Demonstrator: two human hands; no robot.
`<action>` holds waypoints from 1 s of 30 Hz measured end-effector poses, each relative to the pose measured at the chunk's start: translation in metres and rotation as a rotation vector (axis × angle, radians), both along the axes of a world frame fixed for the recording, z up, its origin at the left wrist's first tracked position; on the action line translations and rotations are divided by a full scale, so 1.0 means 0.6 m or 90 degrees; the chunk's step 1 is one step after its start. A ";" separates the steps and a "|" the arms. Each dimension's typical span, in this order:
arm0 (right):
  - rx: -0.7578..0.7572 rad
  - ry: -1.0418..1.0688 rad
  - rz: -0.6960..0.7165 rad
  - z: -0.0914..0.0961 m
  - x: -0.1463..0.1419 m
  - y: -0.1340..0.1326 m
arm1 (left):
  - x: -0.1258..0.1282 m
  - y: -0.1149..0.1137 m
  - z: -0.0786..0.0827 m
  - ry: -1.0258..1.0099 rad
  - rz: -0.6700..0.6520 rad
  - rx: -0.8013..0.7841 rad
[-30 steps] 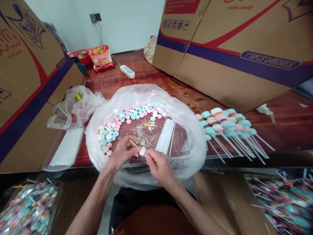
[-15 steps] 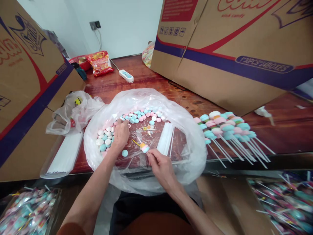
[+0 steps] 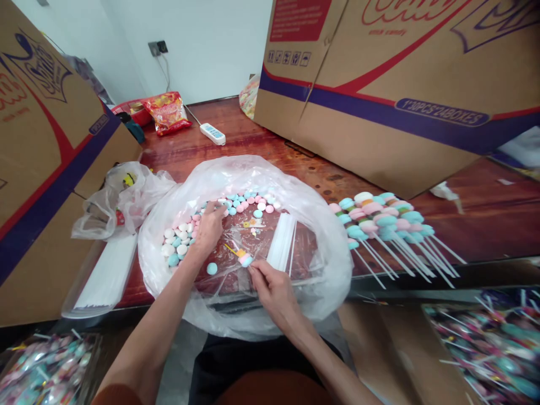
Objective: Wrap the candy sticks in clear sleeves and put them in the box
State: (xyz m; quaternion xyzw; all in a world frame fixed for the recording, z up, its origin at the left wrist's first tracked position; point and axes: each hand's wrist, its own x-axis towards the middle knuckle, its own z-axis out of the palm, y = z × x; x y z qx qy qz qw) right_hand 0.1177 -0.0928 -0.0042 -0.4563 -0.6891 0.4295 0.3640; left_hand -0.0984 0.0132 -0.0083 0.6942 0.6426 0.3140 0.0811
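My right hand [image 3: 276, 292] pinches a candy skewer [image 3: 244, 259] by its lower end. Pink, blue and orange pieces are threaded on it, with a thin yellow tip pointing up and left. At the edge of the loose candies [image 3: 240, 201], my left hand [image 3: 210, 228] has its fingers bent down among the pieces; whether a candy is between the fingertips is hidden. These round candies are white, pink and light blue, inside a clear plastic bag [image 3: 329, 225] with rolled-out sides. One blue candy [image 3: 211, 269] lies apart, below the left hand. White sticks [image 3: 282, 242] lie in a bundle right of the skewer.
Finished candy skewers [image 3: 379, 216] are piled on the table to the right. More white sticks [image 3: 105, 273] lie at left beside a crumpled plastic bag [image 3: 126, 191]. Large cardboard boxes [image 3: 37, 225] flank the table. A power strip [image 3: 212, 134] and red snack packet [image 3: 166, 112] sit behind.
The whole view has shifted slightly. My left hand has moved a little over the candies, its fingers reaching further right. My right hand keeps hold of the candy skewer in the same spot.
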 end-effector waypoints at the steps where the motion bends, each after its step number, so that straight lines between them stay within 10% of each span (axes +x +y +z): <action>1: -0.001 0.001 0.001 0.000 0.000 0.000 | 0.001 0.001 0.000 -0.002 0.000 0.000; 10: -0.033 0.011 -0.012 0.006 0.001 0.002 | 0.021 -0.024 0.007 -0.072 0.036 0.000; 19: -0.067 0.044 -0.017 0.013 0.005 0.012 | 0.054 -0.093 0.022 -0.644 -0.015 -0.170; 30: -0.102 0.044 -0.031 0.009 -0.004 0.009 | 0.061 -0.127 0.017 -0.424 0.031 -0.072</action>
